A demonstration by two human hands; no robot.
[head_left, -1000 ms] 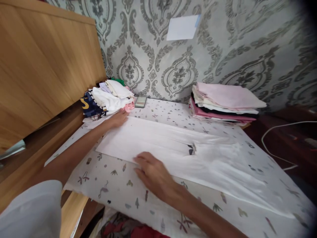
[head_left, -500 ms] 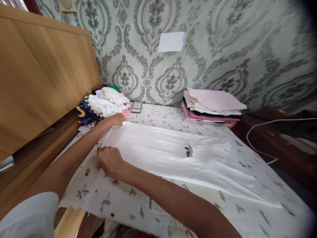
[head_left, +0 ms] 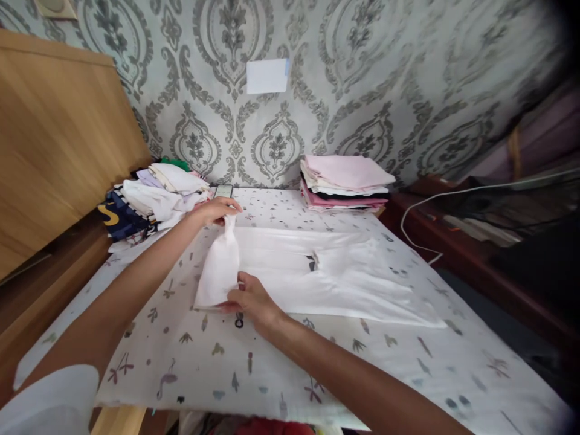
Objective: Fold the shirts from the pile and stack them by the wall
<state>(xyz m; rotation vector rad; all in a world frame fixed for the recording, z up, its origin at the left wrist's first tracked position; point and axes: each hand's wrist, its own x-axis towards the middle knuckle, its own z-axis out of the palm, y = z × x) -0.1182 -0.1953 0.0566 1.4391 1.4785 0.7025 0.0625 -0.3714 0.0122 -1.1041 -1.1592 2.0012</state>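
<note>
A white shirt (head_left: 290, 266) lies lengthwise across the printed sheet (head_left: 199, 362), its left end lifted and bent over toward the right. My left hand (head_left: 220, 210) pinches the far corner of that end, raised a little above the sheet. The near corner is gripped by my right hand (head_left: 254, 300), thumb on top and fingers partly hidden beneath the cloth. Between both hands the raised cloth forms a curved flap. A small dark patch (head_left: 311, 262) shows near the middle of the shirt.
A loose pile of clothes (head_left: 158, 193) sits at the back left, beside a wooden panel (head_left: 58, 139). Close to it lies a phone-like flat object (head_left: 223, 191). Folded clothes (head_left: 347, 181) are stacked at the back right. A white cable (head_left: 417, 202) runs along the dark furniture on the right.
Both hands have lifted the shirt's left end off the sheet and brought it rightward over the rest. The view has shifted to the right.
</note>
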